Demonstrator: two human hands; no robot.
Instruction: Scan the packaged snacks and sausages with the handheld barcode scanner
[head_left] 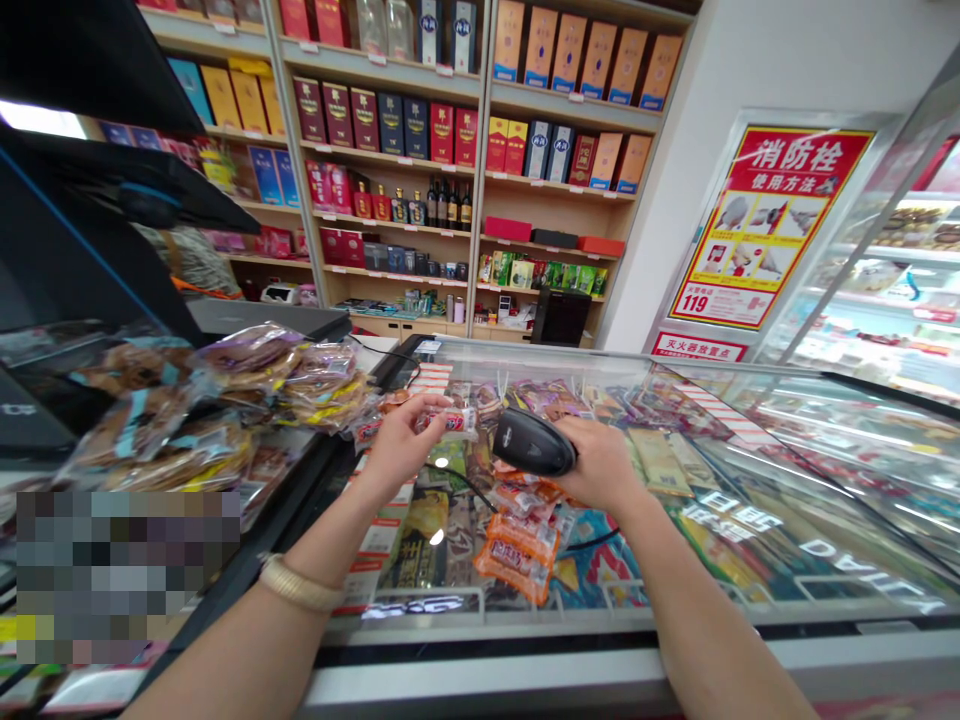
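A black handheld scanner (534,442) is gripped in my right hand (600,465), its head pointing left over the glass top of a freezer (570,625). My left hand (405,440) is at a small red-and-white packet (453,420), with thumb and fingers bent around its left end. Another red packet (367,430) lies just left of that hand. Orange snack packets (521,550) rest in a loose pile on the glass below the scanner. The scanner's black cable runs past them.
Clear bags of brown food (165,440) are heaped on the counter at left, beneath a dark monitor (135,190). Shelves of boxed bottles (405,125) stand behind. A red-and-yellow poster (772,225) hangs on the wall at right, beside a glass display case.
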